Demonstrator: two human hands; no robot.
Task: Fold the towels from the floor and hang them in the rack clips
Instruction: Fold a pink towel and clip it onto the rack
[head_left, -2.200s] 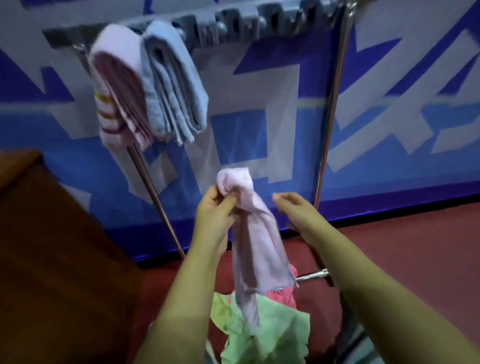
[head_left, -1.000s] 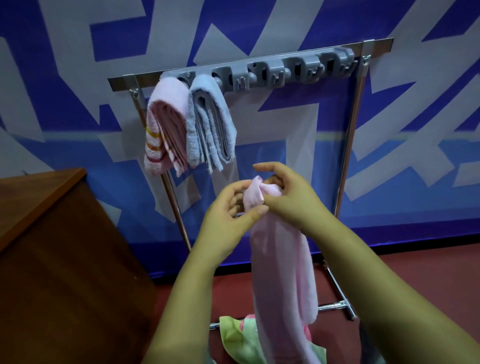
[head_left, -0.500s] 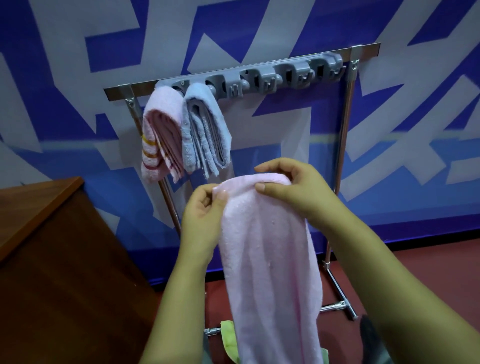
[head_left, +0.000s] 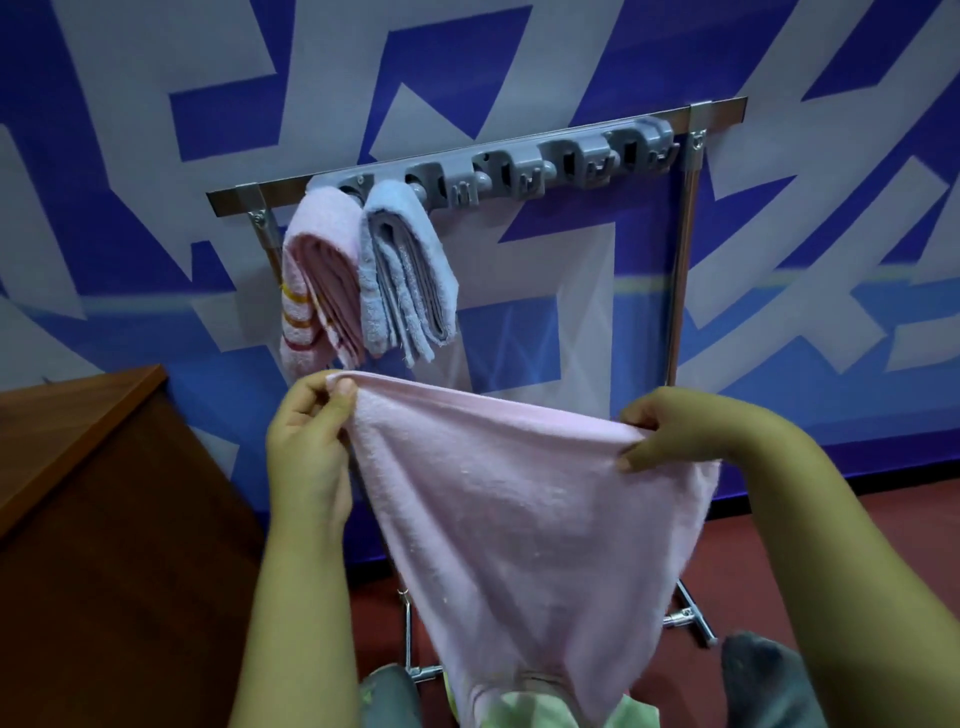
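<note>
We see a dim, cool-tinted scene with flat, even light and no hard shadows. Beyond the fingertips of the left hand (head_left: 306, 441), the rack rail (head_left: 467, 156) carries a faint sheen. The pink towel (head_left: 519, 519) between both sets of fingers looks soft and slightly smeared. Straight lines bow toward the frame edges, and the corners below the wrists go dark and muddy.

The left hand (head_left: 306, 441) and the right hand (head_left: 670, 431) pinch the top edge of a pink towel (head_left: 519, 509), which sags between the grips and hangs below them.
</note>
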